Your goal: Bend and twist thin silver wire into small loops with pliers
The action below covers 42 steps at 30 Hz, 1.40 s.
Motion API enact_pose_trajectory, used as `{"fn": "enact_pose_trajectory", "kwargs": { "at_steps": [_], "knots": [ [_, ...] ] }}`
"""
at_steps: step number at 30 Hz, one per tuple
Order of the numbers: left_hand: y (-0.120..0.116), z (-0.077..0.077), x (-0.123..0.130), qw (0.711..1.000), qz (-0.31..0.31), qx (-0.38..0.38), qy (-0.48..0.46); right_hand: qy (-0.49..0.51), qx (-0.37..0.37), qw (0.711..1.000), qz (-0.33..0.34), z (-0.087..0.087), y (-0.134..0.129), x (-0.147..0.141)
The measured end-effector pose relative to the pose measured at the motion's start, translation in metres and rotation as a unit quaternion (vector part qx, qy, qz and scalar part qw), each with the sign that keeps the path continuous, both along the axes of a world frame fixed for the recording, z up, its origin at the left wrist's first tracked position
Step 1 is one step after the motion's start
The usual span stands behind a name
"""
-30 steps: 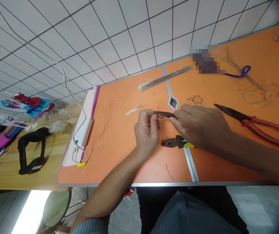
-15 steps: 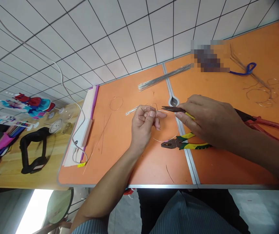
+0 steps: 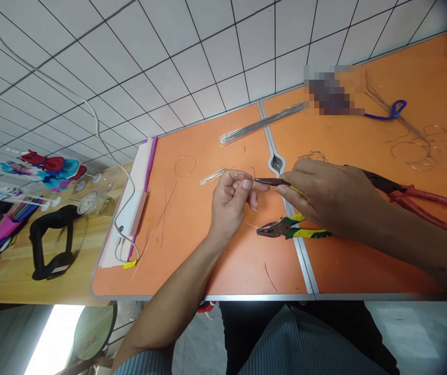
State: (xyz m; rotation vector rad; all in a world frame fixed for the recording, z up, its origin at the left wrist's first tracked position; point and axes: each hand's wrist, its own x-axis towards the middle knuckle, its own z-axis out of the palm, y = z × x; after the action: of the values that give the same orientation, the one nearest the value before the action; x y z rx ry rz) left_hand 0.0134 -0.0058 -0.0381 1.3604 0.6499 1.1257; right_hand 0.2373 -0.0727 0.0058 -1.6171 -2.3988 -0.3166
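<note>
Between the thumb and fingers of my left hand (image 3: 234, 200) a thin wire (image 3: 251, 170) is pinched, with a small loop standing above the fingertips. My right hand (image 3: 319, 190) is closed around needle-nose pliers (image 3: 270, 182), whose dark tips touch or nearly touch the wire at my left fingertips. Their yellow handles are mostly hidden by my palm. Below my hands, a thin curved wire runs down to combination pliers (image 3: 273, 229) with green and yellow handles, lying on the orange table (image 3: 239, 271). Whether it joins the held wire I cannot tell.
Red-handled cutters (image 3: 410, 195) lie beside my right forearm. A bundle of straight wires (image 3: 260, 124) rests near the tiled wall, a shorter bundle (image 3: 212, 176) left of my hand. A wire ring (image 3: 185, 166), loose wires and a white power strip (image 3: 135, 213) are further left.
My right hand has moved slightly left and down, bringing the needle-nose pliers' tips to my left fingertips. A tangle of wire now shows behind my right hand. My left hand has hardly moved.
</note>
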Motion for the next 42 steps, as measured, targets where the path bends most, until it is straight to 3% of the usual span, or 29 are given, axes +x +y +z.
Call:
{"fn": "enact_pose_trajectory", "kwargs": {
  "at_steps": [8,15,23,29,34,39,42],
  "knots": [
    [-0.002,0.004,0.001,1.000,0.006,-0.005,-0.009,0.012,-0.018,1.000,0.013,-0.002,0.002,0.000],
    [-0.003,0.004,0.001,1.000,0.011,-0.002,-0.017,0.003,-0.052,0.996,0.066,-0.005,0.004,0.002],
    [-0.004,0.004,0.002,1.000,0.015,-0.005,-0.014,0.037,-0.136,0.990,0.026,0.001,0.005,-0.003],
    [-0.004,0.004,0.002,1.000,0.013,-0.009,-0.008,0.150,-0.189,0.970,-0.024,0.007,0.007,-0.005],
    [-0.005,0.003,0.002,1.000,0.009,-0.013,-0.008,0.149,-0.159,0.975,0.031,0.000,0.006,0.000],
    [-0.002,0.003,0.000,0.999,-0.003,-0.029,-0.014,0.204,-0.185,0.961,-0.013,-0.003,0.010,-0.001],
    [0.000,0.005,-0.002,0.999,-0.005,-0.046,-0.009,0.207,-0.186,0.961,0.006,-0.004,0.013,-0.002]
  ]
}}
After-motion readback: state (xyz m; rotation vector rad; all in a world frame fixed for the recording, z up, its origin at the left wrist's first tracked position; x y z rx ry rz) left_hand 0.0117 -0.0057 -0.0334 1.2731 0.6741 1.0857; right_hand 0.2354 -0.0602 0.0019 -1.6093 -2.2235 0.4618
